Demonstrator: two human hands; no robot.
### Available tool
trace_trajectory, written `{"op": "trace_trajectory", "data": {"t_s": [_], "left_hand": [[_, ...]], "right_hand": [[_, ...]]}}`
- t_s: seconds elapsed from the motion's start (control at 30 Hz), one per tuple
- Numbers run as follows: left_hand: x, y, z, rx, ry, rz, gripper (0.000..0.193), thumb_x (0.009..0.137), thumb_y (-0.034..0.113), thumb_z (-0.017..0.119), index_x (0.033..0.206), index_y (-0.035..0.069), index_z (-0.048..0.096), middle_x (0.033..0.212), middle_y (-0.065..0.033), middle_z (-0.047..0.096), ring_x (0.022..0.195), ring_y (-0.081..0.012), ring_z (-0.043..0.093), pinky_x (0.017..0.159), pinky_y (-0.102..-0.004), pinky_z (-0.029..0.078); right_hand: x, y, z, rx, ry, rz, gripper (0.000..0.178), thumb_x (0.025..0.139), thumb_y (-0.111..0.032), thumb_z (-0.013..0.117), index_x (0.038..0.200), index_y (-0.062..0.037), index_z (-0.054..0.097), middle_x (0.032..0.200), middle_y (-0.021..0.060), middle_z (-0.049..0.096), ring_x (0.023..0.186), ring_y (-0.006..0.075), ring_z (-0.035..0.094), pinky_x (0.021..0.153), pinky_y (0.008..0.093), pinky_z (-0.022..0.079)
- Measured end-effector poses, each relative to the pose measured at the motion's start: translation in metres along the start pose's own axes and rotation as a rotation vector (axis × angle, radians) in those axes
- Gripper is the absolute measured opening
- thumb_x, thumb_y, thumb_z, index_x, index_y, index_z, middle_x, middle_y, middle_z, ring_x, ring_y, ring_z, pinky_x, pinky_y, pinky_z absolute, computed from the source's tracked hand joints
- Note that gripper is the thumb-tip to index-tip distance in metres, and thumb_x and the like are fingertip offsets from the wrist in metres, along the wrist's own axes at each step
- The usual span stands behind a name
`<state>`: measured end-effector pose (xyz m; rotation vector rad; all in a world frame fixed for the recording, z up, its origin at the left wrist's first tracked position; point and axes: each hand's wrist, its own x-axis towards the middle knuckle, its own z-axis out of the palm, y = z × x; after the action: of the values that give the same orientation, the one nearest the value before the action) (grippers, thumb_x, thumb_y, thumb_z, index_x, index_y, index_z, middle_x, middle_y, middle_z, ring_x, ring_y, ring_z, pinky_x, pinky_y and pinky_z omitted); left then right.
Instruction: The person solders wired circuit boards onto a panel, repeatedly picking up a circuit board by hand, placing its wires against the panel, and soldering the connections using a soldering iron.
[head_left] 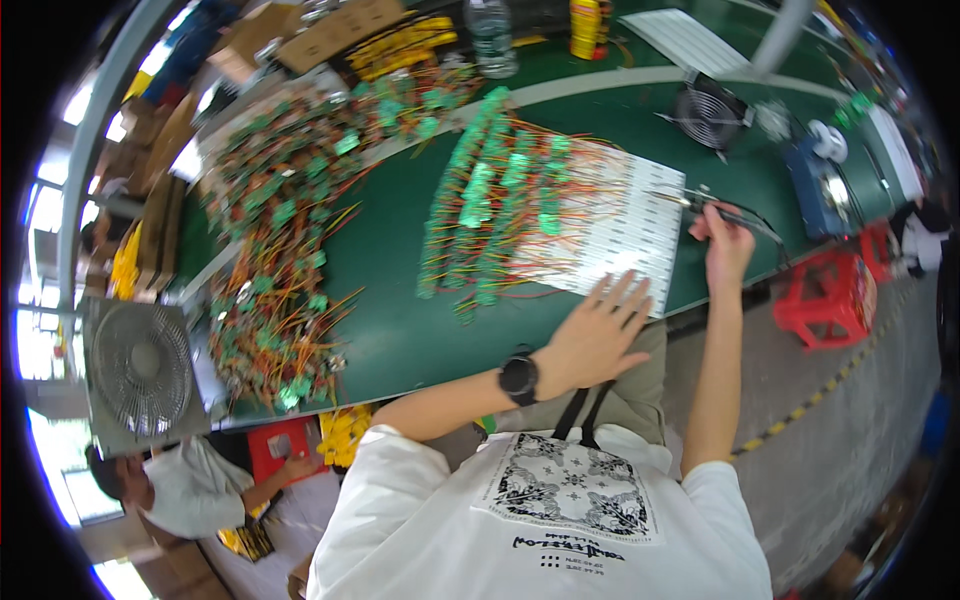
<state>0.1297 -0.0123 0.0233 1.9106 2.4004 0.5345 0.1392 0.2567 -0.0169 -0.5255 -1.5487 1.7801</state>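
Observation:
A soldering iron [752, 222] with a black cable is gripped in my right hand [727, 250], its fingers closed round the handle. The iron's metal tip points left, over the right part of a white panel of narrow strips [650, 230]. My left hand [597, 335] lies flat with fingers stretched over the panel's near edge, holding nothing. Rows of green connectors [478, 190] with red, yellow and dark wires lie across the panel's left part and onto the green table [385, 270]. Whether the tip touches the panel is too small to tell.
Heaped wired green connectors [275, 210] cover the table's left. A bottle [490, 40], yellow can [590, 28], small black fan [708, 112] and blue device [820, 185] stand farther back and right. A grey fan [145, 365] and another person [195, 485] are at left; red stools [825, 300] at right.

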Motion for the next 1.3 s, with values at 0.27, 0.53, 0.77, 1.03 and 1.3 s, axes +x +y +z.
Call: {"op": "trace_trajectory", "data": {"t_s": [0.27, 0.53, 0.77, 1.03, 1.3], "left_hand": [[0.001, -0.011, -0.032, -0.2, 0.387, -0.125, 0.04, 0.088, 0.027, 0.064, 0.116, -0.001, 0.058, 0.127, -0.0181, 0.055, 0.118, -0.0358, 0.052, 0.1, -0.0459, 0.042], [-0.168, -0.108, -0.091, 0.491, 0.572, -1.17, 0.017, 0.081, 0.023, 0.07, 0.084, 0.008, 0.063, 0.076, -0.0098, 0.064, 0.068, -0.0288, 0.063, 0.059, -0.0407, 0.05], [-0.247, -0.165, -0.104, 0.781, 0.425, -1.292, 0.032, 0.083, 0.032, 0.071, 0.086, 0.0, 0.065, 0.087, -0.0134, 0.062, 0.083, -0.0326, 0.062, 0.069, -0.0444, 0.051], [-0.226, -0.157, -0.121, 0.548, 0.743, -1.103, 0.041, 0.076, 0.039, 0.079, 0.088, 0.003, 0.066, 0.08, -0.009, 0.058, 0.078, -0.0291, 0.061, 0.07, -0.0415, 0.048], [-0.184, -0.125, -0.087, -0.228, 0.39, -1.107, 0.035, 0.083, 0.033, 0.074, 0.093, 0.003, 0.06, 0.062, -0.0078, 0.061, 0.053, -0.0224, 0.06, 0.052, -0.0366, 0.044]], "right_hand": [[0.002, 0.01, -0.016, 0.019, 0.009, -0.025, 0.02, 0.09, -0.01, 0.069, 0.104, 0.0052, 0.065, 0.078, 0.0102, 0.068, 0.061, 0.0146, 0.063, 0.057, 0.0234, 0.045], [0.001, 0.007, -0.018, -0.001, -0.028, -0.005, 0.021, 0.091, -0.012, 0.068, 0.104, 0.0046, 0.065, 0.077, 0.0085, 0.067, 0.061, 0.0132, 0.061, 0.057, 0.0233, 0.044], [0.003, 0.008, -0.015, 0.021, -0.036, 0.009, 0.022, 0.091, -0.012, 0.069, 0.105, 0.0044, 0.065, 0.078, 0.0084, 0.067, 0.061, 0.013, 0.061, 0.057, 0.0234, 0.044], [-0.002, 0.003, -0.01, 0.003, -0.056, 0.014, 0.021, 0.091, -0.011, 0.067, 0.105, 0.0042, 0.065, 0.078, 0.008, 0.067, 0.061, 0.0136, 0.062, 0.057, 0.0232, 0.044], [-0.003, 0.0, -0.01, 0.002, -0.059, 0.016, 0.021, 0.091, -0.012, 0.067, 0.105, 0.0043, 0.065, 0.078, 0.0077, 0.066, 0.062, 0.0132, 0.061, 0.058, 0.0229, 0.044]]}}
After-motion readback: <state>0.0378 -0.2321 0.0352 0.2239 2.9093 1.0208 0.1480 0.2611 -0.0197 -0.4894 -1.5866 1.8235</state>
